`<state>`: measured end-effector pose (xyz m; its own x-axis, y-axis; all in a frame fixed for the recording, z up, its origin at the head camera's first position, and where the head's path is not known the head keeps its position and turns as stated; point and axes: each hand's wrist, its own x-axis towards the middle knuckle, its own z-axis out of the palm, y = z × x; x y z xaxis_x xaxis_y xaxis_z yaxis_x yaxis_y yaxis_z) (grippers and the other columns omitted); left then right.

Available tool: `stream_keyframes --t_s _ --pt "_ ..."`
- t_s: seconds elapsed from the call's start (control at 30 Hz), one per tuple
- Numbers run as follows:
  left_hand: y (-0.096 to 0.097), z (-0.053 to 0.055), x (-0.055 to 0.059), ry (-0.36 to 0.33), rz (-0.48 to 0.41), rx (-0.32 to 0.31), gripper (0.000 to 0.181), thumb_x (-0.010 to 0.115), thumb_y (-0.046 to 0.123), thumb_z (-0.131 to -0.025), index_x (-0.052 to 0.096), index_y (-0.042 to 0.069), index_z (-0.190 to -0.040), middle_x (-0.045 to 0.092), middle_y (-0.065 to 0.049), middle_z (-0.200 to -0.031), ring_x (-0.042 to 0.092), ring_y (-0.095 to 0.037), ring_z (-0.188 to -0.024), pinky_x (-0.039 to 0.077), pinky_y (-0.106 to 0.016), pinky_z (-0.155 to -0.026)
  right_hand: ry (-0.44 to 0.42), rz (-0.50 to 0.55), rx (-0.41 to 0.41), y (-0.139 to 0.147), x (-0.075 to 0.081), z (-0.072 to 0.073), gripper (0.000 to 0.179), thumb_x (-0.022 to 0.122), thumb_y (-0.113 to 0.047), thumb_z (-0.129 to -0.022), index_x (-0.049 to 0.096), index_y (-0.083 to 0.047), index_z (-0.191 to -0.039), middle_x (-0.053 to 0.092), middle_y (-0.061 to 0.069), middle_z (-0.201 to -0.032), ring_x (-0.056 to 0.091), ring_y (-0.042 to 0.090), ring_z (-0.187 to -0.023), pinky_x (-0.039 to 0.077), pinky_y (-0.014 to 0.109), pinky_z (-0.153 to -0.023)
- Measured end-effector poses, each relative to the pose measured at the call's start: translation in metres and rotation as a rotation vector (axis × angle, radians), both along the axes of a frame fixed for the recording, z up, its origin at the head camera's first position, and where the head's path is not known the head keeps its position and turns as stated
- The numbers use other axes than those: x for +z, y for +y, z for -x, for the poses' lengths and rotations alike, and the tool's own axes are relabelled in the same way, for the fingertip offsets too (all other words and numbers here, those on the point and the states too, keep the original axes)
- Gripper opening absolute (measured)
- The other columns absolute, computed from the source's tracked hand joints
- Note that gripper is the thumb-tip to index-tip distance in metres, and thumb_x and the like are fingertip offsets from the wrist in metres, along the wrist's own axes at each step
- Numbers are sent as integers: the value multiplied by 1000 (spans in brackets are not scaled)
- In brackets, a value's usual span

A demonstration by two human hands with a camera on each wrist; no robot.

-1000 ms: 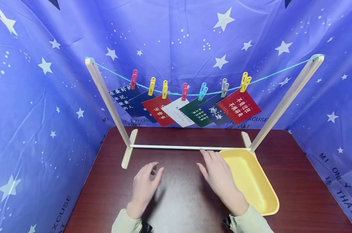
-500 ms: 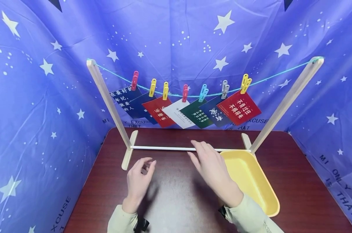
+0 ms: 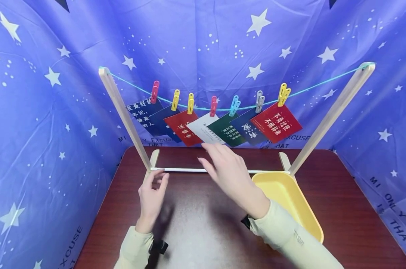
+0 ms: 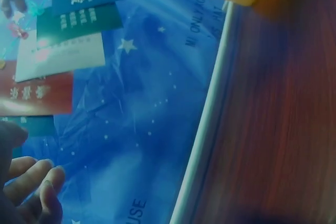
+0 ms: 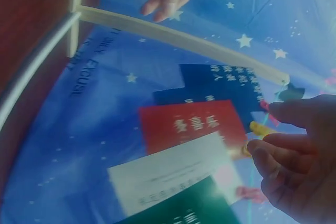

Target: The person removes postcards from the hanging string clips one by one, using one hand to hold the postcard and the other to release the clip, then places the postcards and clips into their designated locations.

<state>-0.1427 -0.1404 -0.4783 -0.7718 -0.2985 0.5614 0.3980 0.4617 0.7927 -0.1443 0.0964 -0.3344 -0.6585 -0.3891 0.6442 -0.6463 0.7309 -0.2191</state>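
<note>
Several printed cards hang by clothespins from a teal string (image 3: 324, 83). A red card (image 3: 276, 122) is at the right end, a white card (image 3: 207, 129) near the middle, a dark blue card (image 3: 149, 116) at the left. My right hand (image 3: 231, 175), loosely bent and holding nothing, is in front of and below the white card in the head view. My left hand (image 3: 151, 198) is lower, near the foot of the left post, its fingers relaxed around nothing. A pink clothespin (image 3: 213, 106) grips the white card; a yellow clothespin (image 3: 191, 104) holds another red card (image 3: 182, 129).
The string runs between a left wooden post (image 3: 123, 116) and a right wooden post (image 3: 332, 119), joined low by a white rod (image 3: 182, 170). On the right of the brown table (image 3: 196, 231) stands a yellow tray (image 3: 307, 209), partly behind my right sleeve. Starry blue cloth surrounds the table.
Both hands have risen away from the table's front and shifted left, the right one toward the hanging cards, the left one toward the left post. The cards and clothespins hang as before.
</note>
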Motion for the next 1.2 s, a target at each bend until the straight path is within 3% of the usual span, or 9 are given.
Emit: stream_keyframes --t_s 0.23,0.5,0.67,0.77,1.03,1.2 --pt "-12 14 7 24 10 43 23 78 9 -93 75 5 -116 79 -8 -101 67 -9 -74 48 -11 -62 -7 -32 69 -13 25 8 43 80 -26 -94 66 -4 -129 74 11 -117 70 25 -108 62 43 -87" --pt "-19 25 19 -15 -141 4 25 75 4 -95 74 -1 -120 77 -19 -108 68 7 -72 49 -7 -62 -15 -101 130 -24 49 22 38 77 -26 -96 66 -5 -126 73 9 -112 70 23 -102 62 39 -81" --pt "-13 22 43 -59 -236 -38 29 71 -3 -96 70 -10 -124 72 -30 -114 68 9 -68 47 -8 -58 -81 -103 132 -30 61 37 36 76 -27 -97 67 -6 -125 74 8 -108 70 21 -94 61 37 -78" --pt "-10 22 57 -108 -275 -57 30 70 -3 -97 69 -10 -126 71 -30 -118 70 7 -67 48 -11 -52 -144 -83 161 -34 67 48 34 76 -26 -97 68 -6 -124 73 8 -107 70 20 -91 59 35 -78" --pt "-23 55 46 -150 -411 -80 31 68 9 -102 70 -1 -131 71 -23 -122 73 0 -64 54 -18 -49 -242 -74 272 -43 94 77 34 74 -24 -99 68 -5 -127 73 6 -106 68 19 -99 55 32 -91" --pt "-30 67 48 -144 -472 -97 34 70 14 -101 69 -2 -131 71 -24 -122 74 -3 -64 55 -19 -51 -245 -65 310 -49 114 91 33 72 -23 -100 67 -4 -127 74 6 -109 68 19 -97 54 28 -86"
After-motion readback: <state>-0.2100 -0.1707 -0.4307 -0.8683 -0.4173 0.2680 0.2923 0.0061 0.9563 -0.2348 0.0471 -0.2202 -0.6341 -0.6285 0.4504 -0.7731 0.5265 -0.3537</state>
